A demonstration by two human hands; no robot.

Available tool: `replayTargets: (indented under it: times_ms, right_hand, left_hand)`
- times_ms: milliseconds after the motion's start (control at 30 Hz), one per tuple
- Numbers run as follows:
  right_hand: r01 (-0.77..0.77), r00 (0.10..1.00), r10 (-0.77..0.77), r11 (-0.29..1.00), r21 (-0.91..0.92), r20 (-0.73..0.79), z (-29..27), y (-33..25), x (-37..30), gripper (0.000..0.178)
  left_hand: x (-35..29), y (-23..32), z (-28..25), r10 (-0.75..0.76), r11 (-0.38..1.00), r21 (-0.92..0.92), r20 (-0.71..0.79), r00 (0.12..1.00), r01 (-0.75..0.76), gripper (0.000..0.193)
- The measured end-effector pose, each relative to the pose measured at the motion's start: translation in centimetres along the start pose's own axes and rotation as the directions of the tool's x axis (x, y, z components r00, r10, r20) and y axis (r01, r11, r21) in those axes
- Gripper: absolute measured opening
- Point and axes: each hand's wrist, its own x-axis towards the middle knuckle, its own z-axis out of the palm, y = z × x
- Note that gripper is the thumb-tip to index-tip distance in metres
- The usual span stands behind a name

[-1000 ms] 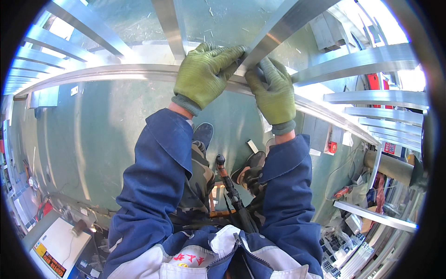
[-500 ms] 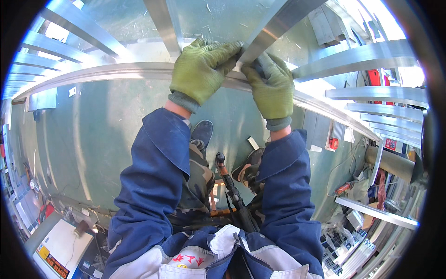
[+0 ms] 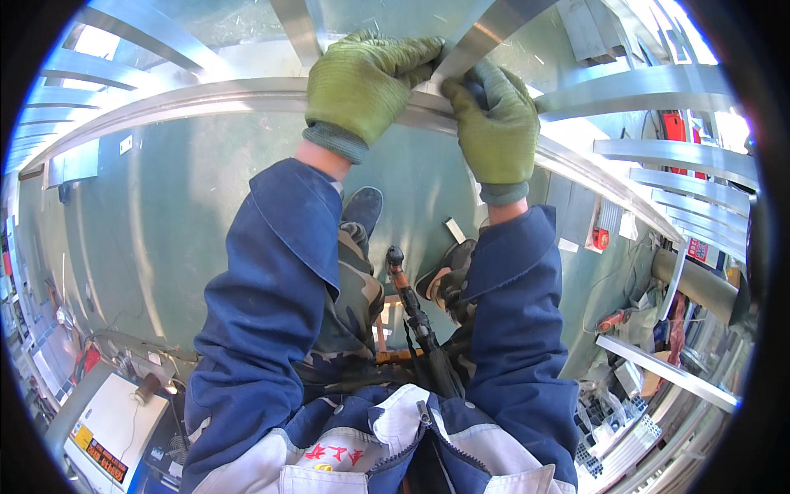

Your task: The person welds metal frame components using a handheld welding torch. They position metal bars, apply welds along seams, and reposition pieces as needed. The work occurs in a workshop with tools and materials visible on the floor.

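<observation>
A long silvery metal rail point(image 3: 206, 100) curves across the view, with several flat metal bars standing off its far side. My left hand point(image 3: 355, 92), in a green knit glove, lies over the rail. Its fingers reach right and press together against the foot of one metal bar point(image 3: 499, 31). On that bar's other side, my right hand point(image 3: 499, 132), gloved alike, is closed with curled fingers at the same joint. The fingertips are partly hidden, and I cannot see whether anything small is between them.
Below me a dark rod-shaped tool point(image 3: 415, 309) stands between my legs. To the right lie a red tape measure point(image 3: 601, 239), a red hand tool point(image 3: 613, 319) and stacked metal profiles point(image 3: 634, 432). A white board point(image 3: 115, 428) is at lower left.
Both hands have shifted slightly up and to the right in the picture, the right one more. The rail sits higher in view. Both hands stay at the same joint.
</observation>
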Motion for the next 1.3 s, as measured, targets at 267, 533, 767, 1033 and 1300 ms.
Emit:
replayTargets:
  times_ms: [267, 533, 767, 1033, 1300]
  right_hand:
    - [0.022, 1.0, -0.022, 0.999, -0.04, -0.011, 0.2, 0.5, -0.1, 0.03]
    - [-0.02, 1.0, 0.02, 1.0, -0.012, 0.007, 0.1, 0.4, -0.2, 0.031]
    - [-0.021, 1.0, 0.021, 1.0, 0.006, 0.007, 0.0, 0.4, 0.0, 0.032]
    - [-0.007, 0.997, 0.01, 0.999, -0.041, 0.079, -0.8, 0.6, -0.1, 0.042]
    - [0.14, 0.986, -0.134, 0.989, 0.051, -0.103, -2.3, -0.7, -2.3, 0.039]
  left_hand:
    - [-0.1, -0.3, 0.5, 0.049, 0.998, 0.027, -0.04, 0.998, -0.048, 0.033]
    - [-0.1, -0.3, 0.5, 0.036, 0.999, 0.004, -0.037, 0.999, -0.036, 0.032]
    - [0.0, -0.1, 0.5, 0.04, 0.999, 0.017, -0.026, 0.999, -0.04, 0.031]
    - [-0.2, -0.3, 0.4, 0.036, 0.999, -0.025, -0.045, 0.998, -0.038, 0.029]
    - [-0.4, -0.4, 0.4, 0.1, 0.995, -0.016, -0.074, 0.992, -0.101, 0.029]
